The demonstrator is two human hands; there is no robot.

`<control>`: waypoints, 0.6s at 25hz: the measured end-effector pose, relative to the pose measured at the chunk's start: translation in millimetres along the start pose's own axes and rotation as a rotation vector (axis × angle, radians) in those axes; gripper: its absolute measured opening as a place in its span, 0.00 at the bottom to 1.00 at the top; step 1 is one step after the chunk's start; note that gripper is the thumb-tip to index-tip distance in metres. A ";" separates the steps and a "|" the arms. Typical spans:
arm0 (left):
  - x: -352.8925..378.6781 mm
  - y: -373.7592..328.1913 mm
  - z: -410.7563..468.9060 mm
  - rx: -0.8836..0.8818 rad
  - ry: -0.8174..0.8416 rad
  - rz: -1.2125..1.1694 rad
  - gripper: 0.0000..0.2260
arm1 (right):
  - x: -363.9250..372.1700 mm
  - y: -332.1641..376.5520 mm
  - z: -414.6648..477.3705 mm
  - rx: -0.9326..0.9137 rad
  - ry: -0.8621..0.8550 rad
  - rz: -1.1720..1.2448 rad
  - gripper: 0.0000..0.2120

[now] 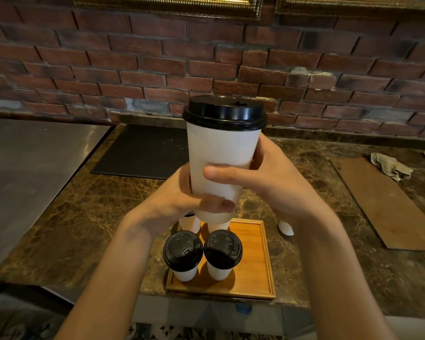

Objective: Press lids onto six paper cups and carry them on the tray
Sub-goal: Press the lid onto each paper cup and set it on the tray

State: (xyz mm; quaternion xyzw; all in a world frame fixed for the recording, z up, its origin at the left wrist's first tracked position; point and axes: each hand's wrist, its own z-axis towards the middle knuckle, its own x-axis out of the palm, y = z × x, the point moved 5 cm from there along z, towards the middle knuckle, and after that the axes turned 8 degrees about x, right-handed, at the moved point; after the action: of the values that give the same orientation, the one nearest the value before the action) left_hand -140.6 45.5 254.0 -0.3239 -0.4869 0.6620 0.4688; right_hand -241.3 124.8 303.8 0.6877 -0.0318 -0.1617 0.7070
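Head camera: both hands are up on one paper cup (pixel 222 153), held clear above the tray (pixel 255 266). The left hand (pixel 177 200) wraps the lower wall, thumb across the front near the base. The right hand (pixel 275 177) wraps it just above, thumb laid over the front. Both are grasping it. The cup stands upright, long axis vertical, and its black lid (pixel 224 112) looks seated level on the rim, though the far edge is hidden.

Down on the tray, a lidded cup (pixel 183 251) and a second lidded cup (pixel 223 249) stand side by side in the near left part. Behind them two more cups (pixel 190 223) peek out under the hands, tops hidden. A further cup (pixel 285 228) stands off the tray on the marble counter (pixel 84 217), just beside the right wrist; lid or no lid, that can't be told.

The key point: the bare strip of tray lies below and slightly right of the cup's base, on the right hand's side. So the put-down looks like a plain lowering, cup kept vertical and shifted a touch right, with the right hand nearer the spot.
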 end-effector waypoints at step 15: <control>1.3 0.6 0.1 0.012 -0.039 -0.012 0.24 | 3.5 -2.9 -2.4 0.023 -0.016 -0.061 0.39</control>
State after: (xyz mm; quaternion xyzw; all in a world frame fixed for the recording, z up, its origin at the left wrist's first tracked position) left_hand -141.3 46.7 253.4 -0.3054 -0.4939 0.6682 0.4650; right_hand -237.9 126.2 300.2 0.6950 -0.0185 -0.1884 0.6936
